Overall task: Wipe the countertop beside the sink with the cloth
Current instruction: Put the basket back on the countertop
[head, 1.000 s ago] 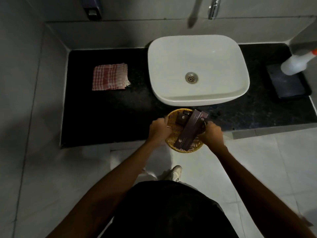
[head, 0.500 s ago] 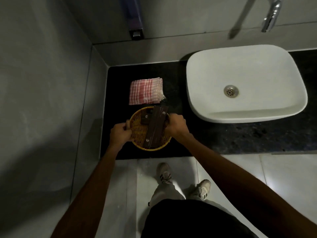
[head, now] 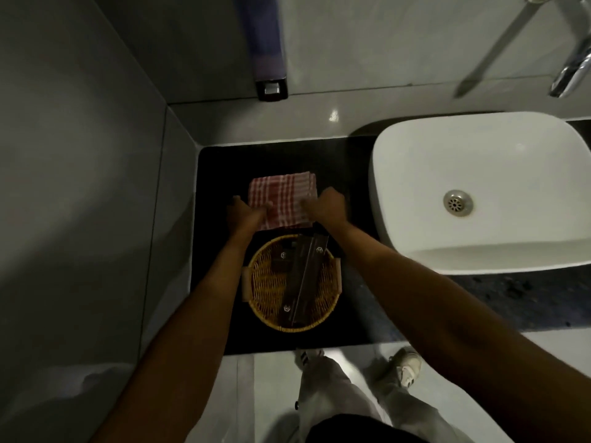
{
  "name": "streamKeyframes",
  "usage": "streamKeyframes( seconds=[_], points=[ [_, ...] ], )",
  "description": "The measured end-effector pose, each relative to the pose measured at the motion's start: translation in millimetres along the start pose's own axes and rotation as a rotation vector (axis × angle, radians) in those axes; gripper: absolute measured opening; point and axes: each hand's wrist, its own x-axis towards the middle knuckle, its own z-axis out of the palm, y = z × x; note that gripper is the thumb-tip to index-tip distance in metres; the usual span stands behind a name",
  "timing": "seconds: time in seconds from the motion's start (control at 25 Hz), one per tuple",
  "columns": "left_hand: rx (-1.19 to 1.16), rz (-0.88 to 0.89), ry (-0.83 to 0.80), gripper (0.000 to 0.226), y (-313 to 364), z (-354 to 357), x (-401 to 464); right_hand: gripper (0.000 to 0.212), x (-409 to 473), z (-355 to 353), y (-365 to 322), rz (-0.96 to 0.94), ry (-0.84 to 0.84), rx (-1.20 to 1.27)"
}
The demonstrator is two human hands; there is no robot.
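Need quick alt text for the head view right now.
Both hands, left and right, rest on a red checked cloth lying on the black countertop; a wicker basket sits nearer, a white sink to the right.

Two bare arms are stretched forward and downward.
The left hand [head: 244, 214] and right hand [head: 326, 206] are held side by side, fingers curled downward; whether either grip is closed cannot be told.
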Motion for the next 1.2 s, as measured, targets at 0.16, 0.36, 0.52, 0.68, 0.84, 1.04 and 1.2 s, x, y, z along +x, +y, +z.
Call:
streamKeyframes(
  seconds=[0.16,0.36,0.52,0.68,0.84,1.04,1.2],
  points=[
    [-0.13,-0.02,-0.055,0.039,8,19,3,0.032,13,11,-18,0.0,-0.109,-0.008],
    [-0.57,-0.077,-0.149,0.04,51,33,-65,0.024,-20,-88,-9,-0.048,-0.102,0.327],
    [-0.625,0.106,-0.283,0.06,115,119,-165,0.049,-58,-244,54,-0.205,-0.142,0.51],
    [-0.616,0.18,-0.416,0.055,179,291,-269,0.054,-70,-422,180,-0.197,-0.059,0.527],
    [-0.514,0.153,-0.505,0.043,240,489,-351,0.054,-45,-579,328,0.022,0.065,0.331],
    [-0.286,-0.002,-0.696,0.028,284,669,-401,0.014,-13,-707,455,0.212,0.22,0.168],
    [-0.126,-0.013,-0.761,0.042,297,723,-402,0.011,15,-745,488,0.242,0.222,0.059]
  ],
)
